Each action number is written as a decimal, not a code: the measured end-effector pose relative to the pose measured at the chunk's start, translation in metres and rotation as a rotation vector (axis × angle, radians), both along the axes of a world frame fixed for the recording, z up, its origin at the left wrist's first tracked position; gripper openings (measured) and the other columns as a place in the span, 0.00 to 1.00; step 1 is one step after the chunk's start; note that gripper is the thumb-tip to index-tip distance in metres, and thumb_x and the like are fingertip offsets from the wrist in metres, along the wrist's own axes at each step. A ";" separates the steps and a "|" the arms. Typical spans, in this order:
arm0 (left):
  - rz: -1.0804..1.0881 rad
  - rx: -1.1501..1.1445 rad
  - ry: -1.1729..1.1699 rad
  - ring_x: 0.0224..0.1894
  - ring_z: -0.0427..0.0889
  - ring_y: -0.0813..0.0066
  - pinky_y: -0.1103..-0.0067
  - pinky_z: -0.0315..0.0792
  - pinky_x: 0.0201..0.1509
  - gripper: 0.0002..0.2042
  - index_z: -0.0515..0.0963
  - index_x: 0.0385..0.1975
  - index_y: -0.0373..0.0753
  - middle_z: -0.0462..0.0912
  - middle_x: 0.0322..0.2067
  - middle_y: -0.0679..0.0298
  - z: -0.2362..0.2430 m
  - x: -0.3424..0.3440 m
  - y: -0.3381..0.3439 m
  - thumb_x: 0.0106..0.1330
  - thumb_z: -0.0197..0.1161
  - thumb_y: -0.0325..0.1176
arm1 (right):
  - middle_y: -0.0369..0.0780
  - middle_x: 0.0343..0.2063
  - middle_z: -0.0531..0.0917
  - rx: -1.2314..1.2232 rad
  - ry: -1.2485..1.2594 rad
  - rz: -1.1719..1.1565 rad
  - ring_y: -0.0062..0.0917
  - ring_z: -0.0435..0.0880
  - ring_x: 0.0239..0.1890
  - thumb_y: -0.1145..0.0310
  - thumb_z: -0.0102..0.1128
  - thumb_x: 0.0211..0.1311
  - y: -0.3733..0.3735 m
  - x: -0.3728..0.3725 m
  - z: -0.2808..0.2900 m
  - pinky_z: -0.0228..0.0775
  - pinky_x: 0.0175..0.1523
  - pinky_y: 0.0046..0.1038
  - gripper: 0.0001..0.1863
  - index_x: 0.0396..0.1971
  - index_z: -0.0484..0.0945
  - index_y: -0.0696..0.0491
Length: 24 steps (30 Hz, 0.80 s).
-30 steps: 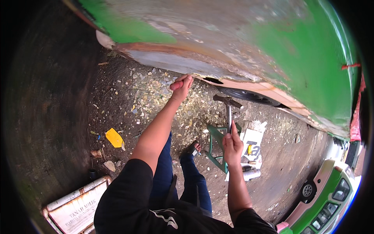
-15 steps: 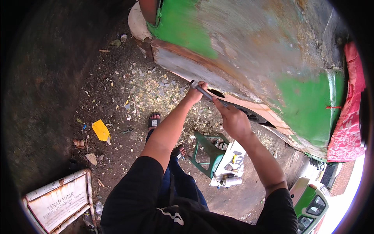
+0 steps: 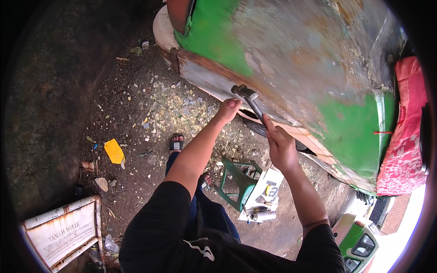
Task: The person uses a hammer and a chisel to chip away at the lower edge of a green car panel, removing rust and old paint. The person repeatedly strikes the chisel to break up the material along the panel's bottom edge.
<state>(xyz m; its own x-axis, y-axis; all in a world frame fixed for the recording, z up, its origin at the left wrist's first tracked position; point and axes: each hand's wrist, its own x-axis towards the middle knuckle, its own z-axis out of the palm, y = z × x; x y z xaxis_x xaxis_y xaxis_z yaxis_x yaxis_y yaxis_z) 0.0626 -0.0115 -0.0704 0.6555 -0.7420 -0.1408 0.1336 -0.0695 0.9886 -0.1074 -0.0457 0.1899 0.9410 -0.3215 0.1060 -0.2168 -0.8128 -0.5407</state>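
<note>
In my right hand [image 3: 281, 143] is a hammer [image 3: 256, 109], its handle gripped with the fingers wrapped round it. The hammer's dark metal head [image 3: 244, 92] hangs over the lower edge of a vehicle body [image 3: 291, 59], which shows bare metal, rust and green paint. My left hand [image 3: 229, 110] is closed at that edge, just below the hammer head. Whatever it grips, if anything, is hidden. Beside the hammer handle, a dark grey rounded thing [image 3: 255, 128] shows under the edge.
A green plastic stool [image 3: 241, 184] stands by my legs, next to a white board [image 3: 258, 193] bearing a can and small tools. Paint chips litter the ground [image 3: 182, 104]. A rusty framed sign [image 3: 63, 234] stands lower left. Red patterned cloth [image 3: 403, 136] hangs at right; another vehicle [image 3: 359, 243] is lower right.
The hammer head has moved right and away from my left hand, and the handle is steeper. My right hand has shifted slightly right. My left hand stays at the edge.
</note>
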 end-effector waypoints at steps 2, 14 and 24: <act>0.033 -0.049 -0.120 0.29 0.74 0.71 0.73 0.70 0.38 0.12 0.76 0.33 0.33 0.77 0.24 0.59 -0.015 0.001 -0.006 0.70 0.55 0.37 | 0.45 0.25 0.79 -0.058 0.044 0.070 0.37 0.79 0.28 0.86 0.54 0.56 0.000 0.007 -0.002 0.72 0.38 0.32 0.29 0.60 0.75 0.51; 0.180 -0.185 -0.050 0.25 0.69 0.78 0.73 0.65 0.31 0.15 0.72 0.20 0.36 0.71 0.18 0.69 -0.011 0.009 -0.008 0.70 0.55 0.35 | 0.46 0.23 0.76 -0.106 0.085 0.122 0.37 0.77 0.26 0.82 0.55 0.59 -0.015 0.010 -0.020 0.72 0.36 0.34 0.30 0.64 0.71 0.50; 0.032 0.165 -0.149 0.25 0.72 0.67 0.69 0.68 0.33 0.15 0.74 0.28 0.34 0.74 0.21 0.59 -0.048 -0.016 0.013 0.68 0.57 0.42 | 0.49 0.30 0.81 0.013 0.243 0.113 0.38 0.81 0.29 0.80 0.55 0.61 -0.015 -0.006 -0.039 0.74 0.40 0.34 0.29 0.64 0.70 0.47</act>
<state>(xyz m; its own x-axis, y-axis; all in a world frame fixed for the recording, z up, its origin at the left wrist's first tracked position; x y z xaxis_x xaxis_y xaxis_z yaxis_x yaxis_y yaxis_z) 0.0469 0.0014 -0.1183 0.7008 -0.6955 -0.1588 -0.0080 -0.2302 0.9731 -0.1134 -0.0610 0.1511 0.9684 -0.2126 -0.1306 -0.2495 -0.8327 -0.4944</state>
